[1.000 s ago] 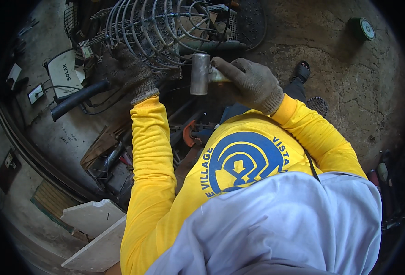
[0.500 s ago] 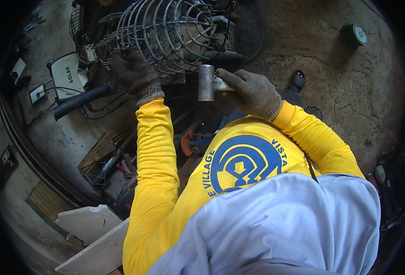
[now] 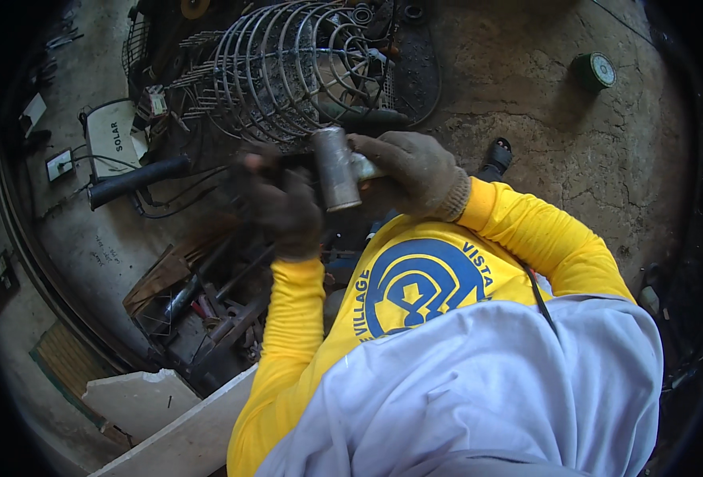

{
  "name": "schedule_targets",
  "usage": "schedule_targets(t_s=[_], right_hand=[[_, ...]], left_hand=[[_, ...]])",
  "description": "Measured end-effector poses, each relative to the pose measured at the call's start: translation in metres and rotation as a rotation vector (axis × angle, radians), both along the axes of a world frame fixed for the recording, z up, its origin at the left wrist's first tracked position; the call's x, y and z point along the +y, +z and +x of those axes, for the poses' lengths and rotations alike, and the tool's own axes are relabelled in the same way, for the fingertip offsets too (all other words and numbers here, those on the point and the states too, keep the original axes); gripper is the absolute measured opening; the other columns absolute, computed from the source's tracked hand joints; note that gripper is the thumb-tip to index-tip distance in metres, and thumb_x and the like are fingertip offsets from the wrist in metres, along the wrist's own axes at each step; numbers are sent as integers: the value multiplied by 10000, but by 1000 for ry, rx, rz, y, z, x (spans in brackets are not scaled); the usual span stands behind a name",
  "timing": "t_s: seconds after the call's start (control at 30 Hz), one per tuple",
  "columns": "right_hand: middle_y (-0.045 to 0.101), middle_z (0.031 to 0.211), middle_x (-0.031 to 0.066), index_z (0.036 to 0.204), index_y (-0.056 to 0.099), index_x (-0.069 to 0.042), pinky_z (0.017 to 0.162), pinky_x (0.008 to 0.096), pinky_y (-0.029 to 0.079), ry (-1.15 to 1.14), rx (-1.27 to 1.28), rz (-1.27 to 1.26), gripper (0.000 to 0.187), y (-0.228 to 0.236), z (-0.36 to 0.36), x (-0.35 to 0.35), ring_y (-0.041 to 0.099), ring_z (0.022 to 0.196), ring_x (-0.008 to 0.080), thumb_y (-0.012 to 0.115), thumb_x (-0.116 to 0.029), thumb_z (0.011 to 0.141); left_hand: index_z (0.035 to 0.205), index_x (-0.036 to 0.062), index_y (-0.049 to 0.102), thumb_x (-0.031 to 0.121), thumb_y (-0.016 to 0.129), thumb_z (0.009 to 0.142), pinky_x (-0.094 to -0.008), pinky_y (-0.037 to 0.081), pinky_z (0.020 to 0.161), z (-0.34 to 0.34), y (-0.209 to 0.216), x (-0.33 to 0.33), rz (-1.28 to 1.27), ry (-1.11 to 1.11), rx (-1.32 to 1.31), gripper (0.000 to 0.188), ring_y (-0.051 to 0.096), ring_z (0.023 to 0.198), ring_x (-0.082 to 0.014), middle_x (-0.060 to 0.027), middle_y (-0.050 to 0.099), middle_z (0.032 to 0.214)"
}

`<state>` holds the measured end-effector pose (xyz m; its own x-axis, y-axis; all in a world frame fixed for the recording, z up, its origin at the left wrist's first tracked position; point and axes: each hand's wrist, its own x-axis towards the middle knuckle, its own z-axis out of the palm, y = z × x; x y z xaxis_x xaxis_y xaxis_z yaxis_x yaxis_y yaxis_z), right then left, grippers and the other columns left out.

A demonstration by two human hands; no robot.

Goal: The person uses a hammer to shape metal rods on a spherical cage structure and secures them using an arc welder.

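My right hand [image 3: 419, 171], in a grey-brown knit glove, is closed around the handle of a hammer with a thick cylindrical metal head [image 3: 335, 169]. That head stands nearly upright in front of my body, just right of my left hand [image 3: 280, 207]. The left hand wears a dark, worn glove and is smeared by motion, so its grip does not show clearly. Beyond both hands lies a rounded cage of curved metal rods [image 3: 276, 67], apart from the hammer.
At left are a pale panel [image 3: 113, 135] with cables and a dark cylindrical bar [image 3: 138, 181]. Broken white boards [image 3: 141, 401] lean at lower left, below scrap and tools. A round green tin [image 3: 594, 71] stands on the concrete floor at far right.
My left hand has come away from the cage's near edge, toward me and right. The hammer has shifted left and slightly nearer, its head now tilted.
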<state>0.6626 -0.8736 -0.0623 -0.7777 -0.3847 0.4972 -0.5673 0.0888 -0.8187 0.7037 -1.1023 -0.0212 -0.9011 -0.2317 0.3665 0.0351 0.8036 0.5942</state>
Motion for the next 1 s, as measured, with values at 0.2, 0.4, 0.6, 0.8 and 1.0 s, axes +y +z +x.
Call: schedule_targets(t_s=[0.2,0.4,0.6,0.8,1.0], right_hand=[[696,947,125,1308,593,-57,828,442,545,16,129,-193,661,49,-3,-53,690,904,330,798,-299,729],[671,1166,165,1356,568,-78,948,449,514,253,-23,74,647,63,-4,-60,652,1081,348,753,-374,812],[643,1249,213,1369,552,-72,1000,448,487,174,-484,367,549,-8,-3,26,620,1160,380,641,-394,935],[621,1322,210,1369,553,-53,1036,419,469,-175,-769,827,533,-79,22,122,593,1227,368,586,-405,970],[637,1303,209,1332,591,-39,1030,409,471,-199,-910,882,501,-88,33,144,599,1222,371,573,-388,972]], left_hand=[[1197,5,523,222,645,955,-353,500,837,41,-17,37,365,-97,-276,347,602,955,-263,-130,578,1089],[1091,41,535,162,636,944,-302,521,715,62,-17,8,535,84,1,216,619,795,-208,-85,597,950],[1014,62,530,137,622,920,-282,460,452,29,35,-64,725,426,-271,151,533,529,-125,-37,590,775],[956,11,591,258,681,905,-322,477,470,-3,28,-158,115,543,-432,267,578,524,-139,-52,606,712],[1051,-8,637,350,695,869,-396,528,594,-57,46,-177,34,628,-569,406,685,643,-263,-135,678,780]])
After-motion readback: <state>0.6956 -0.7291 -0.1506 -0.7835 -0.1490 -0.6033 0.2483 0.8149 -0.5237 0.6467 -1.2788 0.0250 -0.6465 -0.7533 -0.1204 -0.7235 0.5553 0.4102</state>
